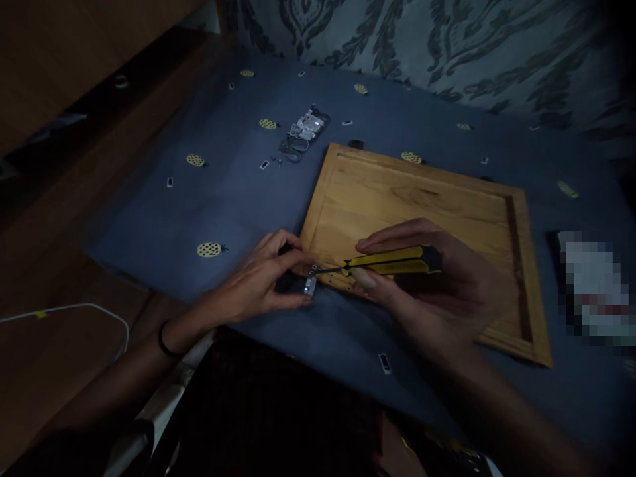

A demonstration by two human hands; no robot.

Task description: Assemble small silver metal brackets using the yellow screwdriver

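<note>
Blue cloth [238,199] spreads across mid-frame. Just below centre, a latch [310,285] sits by the near left corner of the board [377,192]. The left hand [263,275] curls around it, grip unclear; the right hand [447,285] clasps a screwdriver [392,260]. Steady pressure along the shaft should limit slipping.

Left hand [256,281] half-curled, right hand [447,285] pinching, right wrist [460,351] seemingly straight

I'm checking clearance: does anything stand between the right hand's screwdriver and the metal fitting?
Nothing visible does: the screwdriver in the right hand points at the metal fitting by the near edge of the wooden board; the left hand is beside the fitting, not across the shaft.
</note>
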